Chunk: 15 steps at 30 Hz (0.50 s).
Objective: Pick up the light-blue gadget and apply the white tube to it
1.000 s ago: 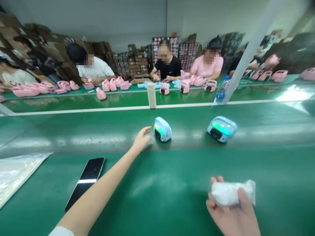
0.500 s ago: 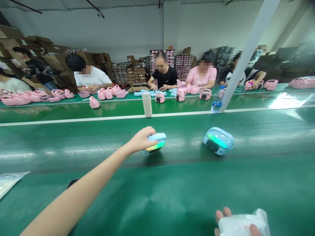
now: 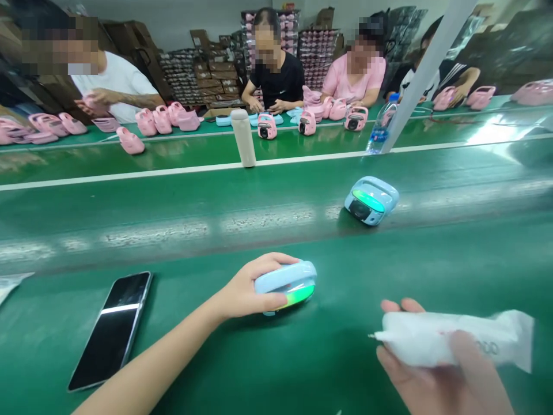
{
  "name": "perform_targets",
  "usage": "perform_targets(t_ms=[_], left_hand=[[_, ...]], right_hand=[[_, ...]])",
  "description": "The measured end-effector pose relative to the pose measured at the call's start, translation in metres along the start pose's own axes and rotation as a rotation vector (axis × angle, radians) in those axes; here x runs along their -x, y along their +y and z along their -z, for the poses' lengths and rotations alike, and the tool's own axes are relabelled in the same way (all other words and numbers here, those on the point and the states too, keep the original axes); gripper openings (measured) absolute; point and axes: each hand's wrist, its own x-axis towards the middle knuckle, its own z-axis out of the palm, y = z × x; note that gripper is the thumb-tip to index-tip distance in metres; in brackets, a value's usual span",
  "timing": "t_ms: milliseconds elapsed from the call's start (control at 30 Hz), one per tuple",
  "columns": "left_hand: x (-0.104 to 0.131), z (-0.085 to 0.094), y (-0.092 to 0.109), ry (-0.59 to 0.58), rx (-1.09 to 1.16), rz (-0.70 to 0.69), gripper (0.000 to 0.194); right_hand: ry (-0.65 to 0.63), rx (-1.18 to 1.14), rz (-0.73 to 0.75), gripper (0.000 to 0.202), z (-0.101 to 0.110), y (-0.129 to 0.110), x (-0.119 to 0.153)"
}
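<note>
My left hand point(image 3: 242, 291) grips a small light-blue toy device point(image 3: 288, 284) with a glowing green-and-orange front, held low over the near green table surface point(image 3: 302, 357). My right hand point(image 3: 436, 374) at the bottom right holds a crumpled white plastic bag point(image 3: 449, 340). A second light-blue device point(image 3: 370, 199) with a lit green panel rests on the green conveyor belt point(image 3: 173, 207) farther off to the right.
A black phone point(image 3: 113, 327) lies face up at the near left. A white bottle point(image 3: 242, 138) and a water bottle point(image 3: 380, 129) stand past the belt. Several people sit at the far table with pink devices point(image 3: 162, 120). A slanted white post point(image 3: 425, 69) rises at right.
My left hand closed on the nearer blue device on the belt and drew it toward me onto the near table. My right hand rose with the bag; the other device stayed on the belt.
</note>
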Motion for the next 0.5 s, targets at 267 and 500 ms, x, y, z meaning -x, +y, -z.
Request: perform_targets(t_ms=[267, 500], left_hand=[[0.0, -0.005, -0.039, 0.254, 0.083, -0.236, 0.031], [0.001, -0.02, -0.023, 0.478, 0.301, 0.01, 0.026]], right_hand=[[0.025, 0.001, 0.342, 0.025, -0.049, 0.004, 0.024], [-0.119, 0.133, 0.431, 0.029, -0.049, -0.004, 0.02]])
